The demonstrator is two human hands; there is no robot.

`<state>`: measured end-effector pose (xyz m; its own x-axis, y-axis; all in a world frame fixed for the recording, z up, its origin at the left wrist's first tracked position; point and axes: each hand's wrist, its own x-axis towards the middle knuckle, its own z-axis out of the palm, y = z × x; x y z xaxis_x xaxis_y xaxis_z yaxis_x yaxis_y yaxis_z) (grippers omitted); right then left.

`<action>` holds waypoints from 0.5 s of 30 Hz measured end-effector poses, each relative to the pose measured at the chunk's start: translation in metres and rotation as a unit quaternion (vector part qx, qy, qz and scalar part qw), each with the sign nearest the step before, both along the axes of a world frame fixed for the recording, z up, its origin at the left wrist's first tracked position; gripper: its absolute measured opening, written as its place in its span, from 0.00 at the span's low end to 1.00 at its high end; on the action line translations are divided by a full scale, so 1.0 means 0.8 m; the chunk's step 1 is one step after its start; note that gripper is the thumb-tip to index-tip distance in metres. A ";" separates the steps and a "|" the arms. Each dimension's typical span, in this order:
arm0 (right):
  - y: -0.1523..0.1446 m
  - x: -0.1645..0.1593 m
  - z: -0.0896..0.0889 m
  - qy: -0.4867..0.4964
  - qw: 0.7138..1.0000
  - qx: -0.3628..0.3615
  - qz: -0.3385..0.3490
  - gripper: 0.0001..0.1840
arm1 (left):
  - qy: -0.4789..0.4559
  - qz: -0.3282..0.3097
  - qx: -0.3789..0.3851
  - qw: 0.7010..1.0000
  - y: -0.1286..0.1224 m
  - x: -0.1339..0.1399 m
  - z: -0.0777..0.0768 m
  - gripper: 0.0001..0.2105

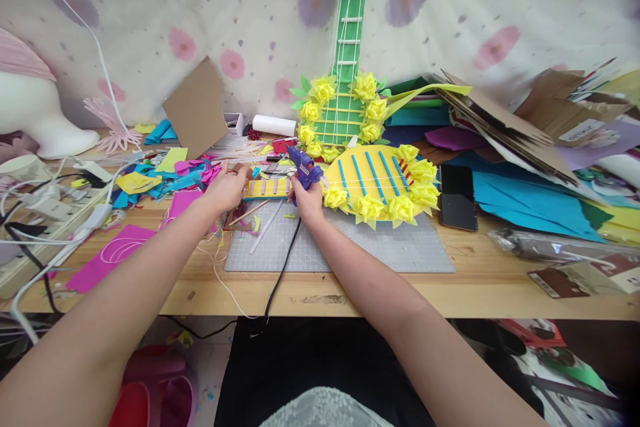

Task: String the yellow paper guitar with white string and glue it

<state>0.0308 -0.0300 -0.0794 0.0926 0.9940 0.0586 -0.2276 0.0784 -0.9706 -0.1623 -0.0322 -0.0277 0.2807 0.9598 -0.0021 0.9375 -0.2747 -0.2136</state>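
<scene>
My right hand (309, 201) is wrapped round the handle of a purple glue gun (302, 163), with its nozzle towards the right. Beneath it lies a yellow craft guitar (357, 177), its strings running along the neck and blue strips across the body. Yellow paper flowers (369, 209) edge the guitar's lower and right side. My left hand (226, 188) closes on the brown far-left end of the guitar's neck, its fingertips partly hidden. A black cord (285, 267) hangs from the glue gun over the table edge.
Behind stands a green craft guitar (350, 47) against the floral curtain. A grey cutting mat (415, 250) lies under the work. Coloured paper scraps (185, 177) and a power strip (55, 227) fill the left; a phone (459, 197) and stacked paper (525, 193) lie right.
</scene>
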 end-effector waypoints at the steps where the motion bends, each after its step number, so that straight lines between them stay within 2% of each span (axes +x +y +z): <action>1: 0.000 -0.001 0.000 0.001 1.000 0.001 0.001 0.09 | 0.010 0.001 0.001 1.000 0.000 0.001 0.000 0.27; 4: -0.002 0.000 0.006 0.005 1.000 -0.001 0.008 0.08 | 0.014 0.008 0.004 1.000 0.000 0.001 0.001 0.28; 6: -0.003 0.004 0.018 0.006 0.999 -0.019 0.036 0.07 | 0.001 0.019 -0.002 1.000 0.002 0.000 0.002 0.28; 11: -0.004 0.022 0.052 -0.042 0.973 -0.094 0.207 0.12 | -0.001 0.035 -0.010 0.999 0.007 -0.001 0.006 0.33; 13: -0.003 0.024 0.057 -0.079 0.962 -0.094 0.246 0.15 | 0.022 0.029 -0.001 0.999 0.007 0.001 0.009 0.34; 15: -0.001 0.020 0.058 -0.133 0.954 -0.088 0.256 0.17 | 0.039 0.020 0.003 0.999 0.007 0.004 0.013 0.34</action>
<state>0.0465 -0.0311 -0.0330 -0.4016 0.9018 -0.1594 0.0628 -0.1466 -0.9872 -0.1592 -0.0269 -0.0176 0.2420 0.9702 -0.0156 0.9282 -0.2361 -0.2875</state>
